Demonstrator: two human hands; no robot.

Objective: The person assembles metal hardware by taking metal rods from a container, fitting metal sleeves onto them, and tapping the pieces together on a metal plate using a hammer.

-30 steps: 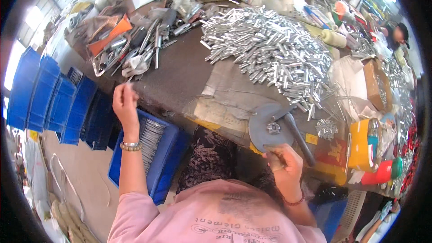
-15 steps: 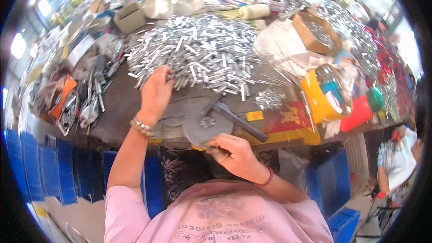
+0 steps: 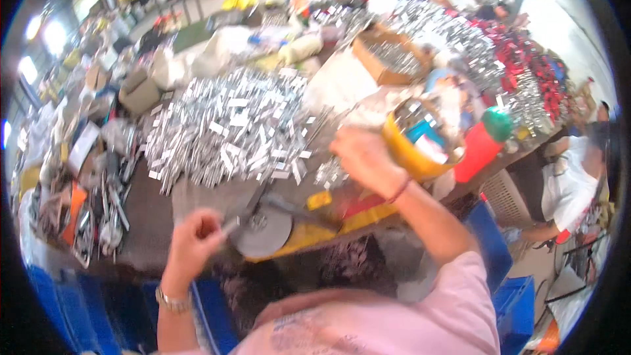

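A cardboard box (image 3: 388, 59) of silver metal pieces sits far back on the bench; nearer, a yellow bowl (image 3: 411, 154) holds mixed parts. The left hand (image 3: 196, 236) pinches a small metal piece beside the grey disc (image 3: 264, 229). The right hand (image 3: 365, 158) is raised, its grip blurred beyond telling.

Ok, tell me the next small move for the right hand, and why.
Probably lower the right hand onto the small cluster of metal pieces just left of it and pick some up. It hovers over the table edge, blurred, and seems to hold nothing, while the left hand is already at the round metal disc, pinching something thin against it.
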